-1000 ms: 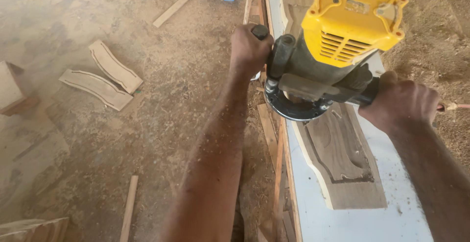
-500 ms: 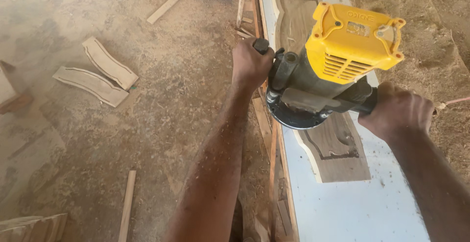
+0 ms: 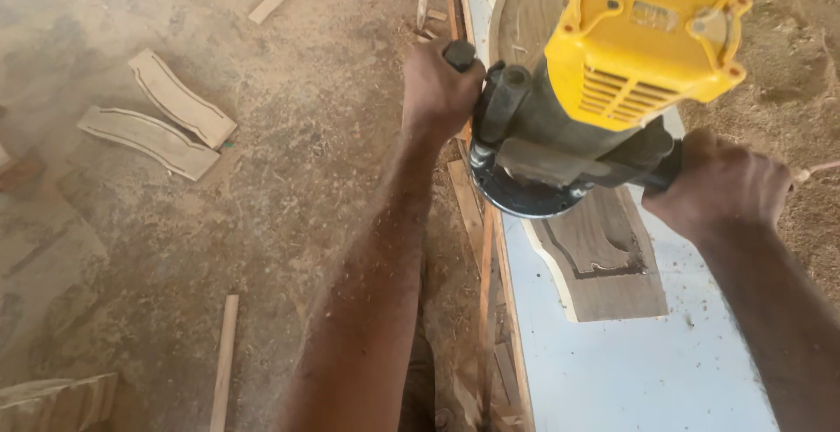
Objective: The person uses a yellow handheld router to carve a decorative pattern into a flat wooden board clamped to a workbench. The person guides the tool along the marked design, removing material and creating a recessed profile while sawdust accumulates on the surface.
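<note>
The left hand point(image 3: 437, 91) is wrapped tight on one black side handle of the yellow-topped router point(image 3: 595, 91); the right hand point(image 3: 717, 187) clenches the opposite handle. Its round base sits on the curved brown wooden panel point(image 3: 604, 257), whose long axis runs away along the pale-blue bench point(image 3: 630, 371).

I am seeing a sawdust-covered floor point(image 3: 289, 178) lying under soft daylight, two curved wooden offcuts point(image 3: 166, 117) resting on it, thin slats point(image 3: 223, 362) scattered nearby, and a pale blue bench point(image 3: 630, 371) standing, possibly on a timber frame.
</note>
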